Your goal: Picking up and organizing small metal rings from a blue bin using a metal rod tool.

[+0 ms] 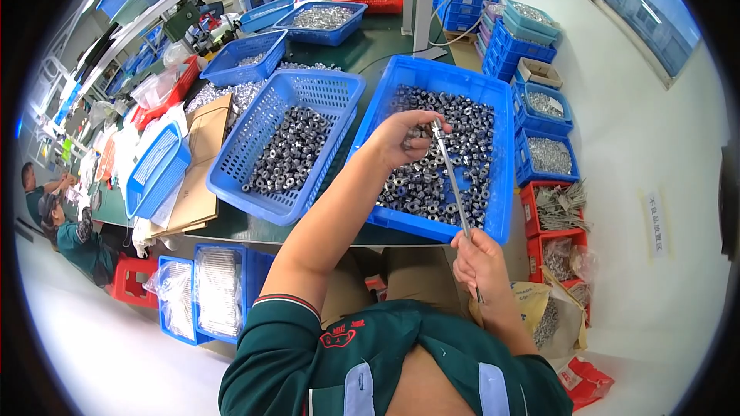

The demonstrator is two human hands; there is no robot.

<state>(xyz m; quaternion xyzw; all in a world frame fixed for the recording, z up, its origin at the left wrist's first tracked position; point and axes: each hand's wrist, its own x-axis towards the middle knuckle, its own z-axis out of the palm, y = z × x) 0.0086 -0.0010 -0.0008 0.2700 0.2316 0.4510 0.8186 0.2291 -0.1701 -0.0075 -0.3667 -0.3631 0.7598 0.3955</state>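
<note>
A thin metal rod (455, 185) slants over the blue tray, its far end up and its lower end near my body. My right hand (479, 258) is closed around the rod's lower part, and a short end sticks out below the fist. At the upper tip, my left hand (405, 141) is curled, with thumb and fingers pinching a small shiny metal piece (438, 131) on the rod. Beneath both hands, many small dark and silver ring-shaped metal parts (432, 192) lie loose in the solid blue tray (505, 154).
Left of the tray stands a blue perforated basket (223, 169) holding similar parts. Flattened cardboard (202, 177) and a small blue basket (158, 169) lie farther left. Stacked blue (551, 156) and red bins (539, 235) line the right wall. Two people (81, 239) sit at far left.
</note>
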